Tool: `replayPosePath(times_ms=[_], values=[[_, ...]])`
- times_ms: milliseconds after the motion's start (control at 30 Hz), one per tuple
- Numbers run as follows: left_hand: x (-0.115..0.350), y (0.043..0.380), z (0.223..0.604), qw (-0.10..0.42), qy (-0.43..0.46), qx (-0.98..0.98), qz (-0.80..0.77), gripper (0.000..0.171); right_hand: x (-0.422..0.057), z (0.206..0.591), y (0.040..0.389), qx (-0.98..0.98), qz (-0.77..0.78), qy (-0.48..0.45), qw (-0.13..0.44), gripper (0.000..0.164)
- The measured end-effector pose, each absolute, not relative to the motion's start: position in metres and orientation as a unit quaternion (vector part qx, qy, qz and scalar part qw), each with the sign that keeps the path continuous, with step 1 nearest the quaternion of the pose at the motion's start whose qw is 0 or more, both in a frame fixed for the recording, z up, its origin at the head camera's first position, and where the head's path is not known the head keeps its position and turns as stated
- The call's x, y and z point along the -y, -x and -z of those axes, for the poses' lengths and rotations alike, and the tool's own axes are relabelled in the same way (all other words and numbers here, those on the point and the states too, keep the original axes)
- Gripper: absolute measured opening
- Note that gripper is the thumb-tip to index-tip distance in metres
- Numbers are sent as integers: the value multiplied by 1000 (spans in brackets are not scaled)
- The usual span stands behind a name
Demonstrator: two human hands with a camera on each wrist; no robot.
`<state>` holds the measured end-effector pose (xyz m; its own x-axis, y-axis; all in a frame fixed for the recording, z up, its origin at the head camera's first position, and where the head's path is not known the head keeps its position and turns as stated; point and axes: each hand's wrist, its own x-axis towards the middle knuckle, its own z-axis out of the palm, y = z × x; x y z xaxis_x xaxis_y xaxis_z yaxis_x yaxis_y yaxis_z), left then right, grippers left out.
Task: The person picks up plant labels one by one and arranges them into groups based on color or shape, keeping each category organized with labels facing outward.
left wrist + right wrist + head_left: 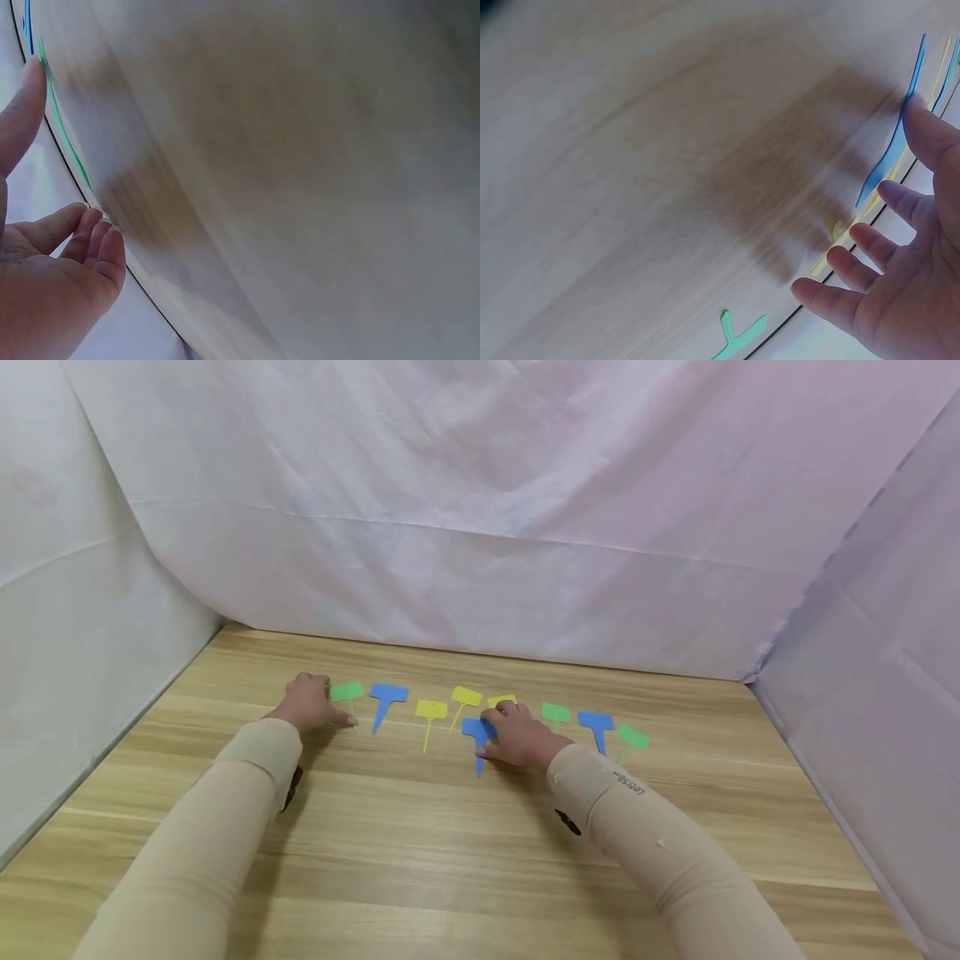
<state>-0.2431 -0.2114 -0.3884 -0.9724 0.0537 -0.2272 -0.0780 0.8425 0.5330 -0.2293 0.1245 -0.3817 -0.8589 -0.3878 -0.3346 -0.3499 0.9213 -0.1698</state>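
T-shaped plastic plant labels lie in a loose row on the wooden table. At the row's left end, my left hand [306, 702] spans a green plant label [347, 692], thumb by its stake and fingertips near its head. The left wrist view shows that label [64, 135] edge-on between thumb and fingers. My right hand [521, 739] is over a blue plant label [472, 727] near the middle, thumb at the stake, index finger by the head. In the right wrist view, the other fingers are spread beside this blue label [885, 161]. A yellow label [501, 700] is partly hidden behind the right hand.
Between the hands lie another blue label [388, 692] and two yellow ones, one [431, 709] nearer me. Right of the right hand are a green label [557, 712], a blue one [596, 721] and a tilted green one [633, 737]. White cloth [480, 585] hangs behind the table [420, 860].
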Motion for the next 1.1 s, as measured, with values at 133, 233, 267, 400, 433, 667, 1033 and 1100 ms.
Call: replayPosePath(times_ms=[133, 233, 267, 400, 433, 667, 1033, 1100], values=[[210, 244, 388, 112, 7, -955, -274, 88, -125, 382, 230, -963, 53, 190, 185, 65], [211, 246, 389, 113, 8, -957, -269, 87, -124, 382, 230, -963, 55, 190, 185, 65], [211, 246, 390, 115, 9, -956, -268, 86, -124, 382, 230, -963, 55, 190, 185, 65], [210, 248, 389, 123, 18, -954, -271, 84, -124, 382, 231, -963, 56, 188, 185, 66], [210, 248, 387, 126, 19, -953, -274, 84, -124, 381, 230, -963, 57, 187, 185, 65], [207, 249, 382, 144, 15, -952, -271, 85, -125, 381, 229, -963, 68, 183, 186, 64], [209, 248, 379, 157, 22, -949, -272, 87, -122, 379, 227, -962, 72, 181, 191, 64], [208, 248, 379, 153, 25, -948, -279, 85, -122, 379, 227, -962, 71, 180, 191, 64]])
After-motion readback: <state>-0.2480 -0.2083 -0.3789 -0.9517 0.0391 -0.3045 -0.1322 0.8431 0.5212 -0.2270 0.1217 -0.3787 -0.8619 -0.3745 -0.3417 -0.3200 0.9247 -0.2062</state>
